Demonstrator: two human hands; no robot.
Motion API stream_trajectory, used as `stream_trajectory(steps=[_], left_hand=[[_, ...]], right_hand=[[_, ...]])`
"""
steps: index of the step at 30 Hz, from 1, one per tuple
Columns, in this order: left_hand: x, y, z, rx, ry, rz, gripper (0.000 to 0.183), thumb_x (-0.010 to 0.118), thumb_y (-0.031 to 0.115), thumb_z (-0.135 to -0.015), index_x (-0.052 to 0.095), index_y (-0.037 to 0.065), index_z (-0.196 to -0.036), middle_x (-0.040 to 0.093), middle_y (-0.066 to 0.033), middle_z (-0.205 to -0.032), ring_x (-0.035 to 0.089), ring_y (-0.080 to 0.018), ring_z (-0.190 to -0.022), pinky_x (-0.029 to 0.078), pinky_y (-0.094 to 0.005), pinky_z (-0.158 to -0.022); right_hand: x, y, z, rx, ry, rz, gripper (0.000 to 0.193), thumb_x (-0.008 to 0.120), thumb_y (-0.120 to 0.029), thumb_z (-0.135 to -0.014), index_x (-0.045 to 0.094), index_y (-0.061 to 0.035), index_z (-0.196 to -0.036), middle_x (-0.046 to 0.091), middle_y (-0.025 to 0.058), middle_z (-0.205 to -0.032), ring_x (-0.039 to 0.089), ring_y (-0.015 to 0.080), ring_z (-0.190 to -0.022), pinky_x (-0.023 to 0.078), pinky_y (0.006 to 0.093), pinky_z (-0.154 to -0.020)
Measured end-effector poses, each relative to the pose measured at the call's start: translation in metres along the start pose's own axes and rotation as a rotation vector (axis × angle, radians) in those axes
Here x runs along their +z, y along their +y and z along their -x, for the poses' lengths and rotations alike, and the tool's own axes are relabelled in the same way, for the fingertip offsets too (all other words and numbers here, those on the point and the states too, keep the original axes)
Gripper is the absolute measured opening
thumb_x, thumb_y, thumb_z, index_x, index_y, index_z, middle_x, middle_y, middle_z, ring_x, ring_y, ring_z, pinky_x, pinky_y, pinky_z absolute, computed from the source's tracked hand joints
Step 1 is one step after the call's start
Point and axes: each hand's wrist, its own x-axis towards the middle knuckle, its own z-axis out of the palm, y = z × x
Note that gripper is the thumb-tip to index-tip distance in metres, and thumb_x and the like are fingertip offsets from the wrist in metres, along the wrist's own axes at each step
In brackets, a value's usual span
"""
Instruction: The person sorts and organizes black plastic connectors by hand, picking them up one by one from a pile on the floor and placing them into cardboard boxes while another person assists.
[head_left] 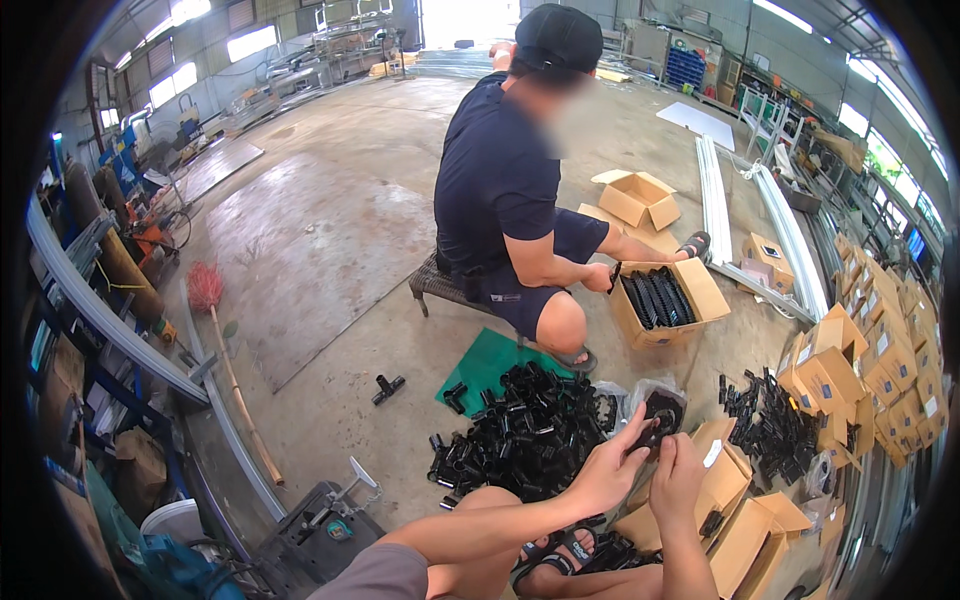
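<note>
My left hand [610, 468] and my right hand [677, 478] are raised close together, low and right of centre. Between their fingers is a dark black piece [664, 408] with a rounded outline; its exact kind is not clear. The left thumb and fingers pinch it from the left, and the right fingers are curled against its lower side. Just left of my hands, a big heap of black tube-shaped fittings [530, 430] lies partly on a green sheet [478, 356]. Open cardboard boxes [735, 482] stand under and beside my right forearm.
A co-worker [500, 190] sits on a low woven stool [440, 288], one hand at a carton [650, 340] of stacked black parts. A second black pile [770, 415] and stacked cartons [885, 355] lie right. A broom [240, 390] and a black tool case [320, 530] are left.
</note>
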Motion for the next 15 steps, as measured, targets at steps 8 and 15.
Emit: stream_trajectory(steps=[8,15], left_hand=[[-0.006,0.006,-0.002,-0.087,-0.062,0.088,0.072,0.045,-0.011,-0.1,0.012,0.007,-0.162,0.026,-0.018,-0.164,0.027,-0.0209,-0.15,0.029,-0.0284,-0.117],[-0.007,0.008,-0.001,-0.12,-0.063,0.091,0.078,0.045,-0.01,-0.101,0.004,0.012,-0.163,0.038,-0.0174,-0.159,0.038,-0.0166,-0.143,0.032,-0.0263,-0.112]], right_hand=[[-0.003,0.002,0.0,-0.035,-0.095,-0.03,0.021,0.055,-0.013,-0.099,0.054,0.0014,-0.083,0.055,0.0213,-0.076,0.055,0.0414,-0.069,0.042,0.0456,-0.062],[-0.003,0.009,-0.002,0.04,-0.094,-0.066,0.023,0.059,-0.014,-0.098,0.054,0.0007,-0.082,0.055,0.0188,-0.074,0.051,0.0376,-0.064,0.042,0.0419,-0.059]])
